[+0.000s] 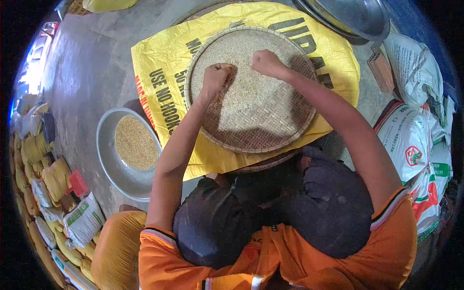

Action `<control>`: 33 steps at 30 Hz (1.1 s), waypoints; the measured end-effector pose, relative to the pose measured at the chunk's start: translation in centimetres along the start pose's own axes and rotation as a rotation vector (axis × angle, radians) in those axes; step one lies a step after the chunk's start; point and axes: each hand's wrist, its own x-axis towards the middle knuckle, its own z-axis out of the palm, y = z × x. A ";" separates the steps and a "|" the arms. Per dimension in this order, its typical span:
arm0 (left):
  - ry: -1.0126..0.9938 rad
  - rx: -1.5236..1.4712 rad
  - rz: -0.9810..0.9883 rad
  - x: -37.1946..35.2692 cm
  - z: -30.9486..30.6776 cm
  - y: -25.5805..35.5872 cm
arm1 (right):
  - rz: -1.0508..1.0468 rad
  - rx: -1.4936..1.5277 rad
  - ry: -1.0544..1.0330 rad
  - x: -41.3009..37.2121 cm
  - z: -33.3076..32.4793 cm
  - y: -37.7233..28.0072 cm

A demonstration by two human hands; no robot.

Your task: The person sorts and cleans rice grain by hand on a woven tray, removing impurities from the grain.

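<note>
A round woven bamboo tray (256,131) lies on a flat yellow sack in front of me. Pale grain (241,43) is spread over its far and middle parts, and the weave shows bare nearest me. My left hand (217,77) is closed over the grain, left of the middle. My right hand (267,64) is curled into a fist over the grain, a little farther out and to the right. What either hand holds, if anything, is hidden by the fingers.
A metal basin (107,159) with golden grain (136,142) stands on the floor at left. The yellow sack (157,55) lies under the tray. Metal bowls (360,19) are at the far right, near a brick (381,72) and white sacks (403,140). Several filled sacks (84,220) line the left.
</note>
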 end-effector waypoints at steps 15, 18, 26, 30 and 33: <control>0.122 0.458 0.254 1.6 0.9 0.5 | 0.008 -0.048 -0.038 0.7 -0.6 -1.3; 0.059 0.457 0.308 1.6 1.0 0.8 | -0.007 0.057 0.078 0.7 -0.1 -1.5; 0.043 0.572 0.322 2.8 1.1 -0.4 | -0.035 0.016 0.083 2.2 1.6 -0.4; 0.009 0.654 0.314 1.9 1.8 0.7 | 0.191 0.218 -0.062 2.1 -0.5 -1.5; 0.047 0.561 0.337 1.7 2.2 0.5 | 0.189 0.274 -0.053 2.0 -0.4 -1.7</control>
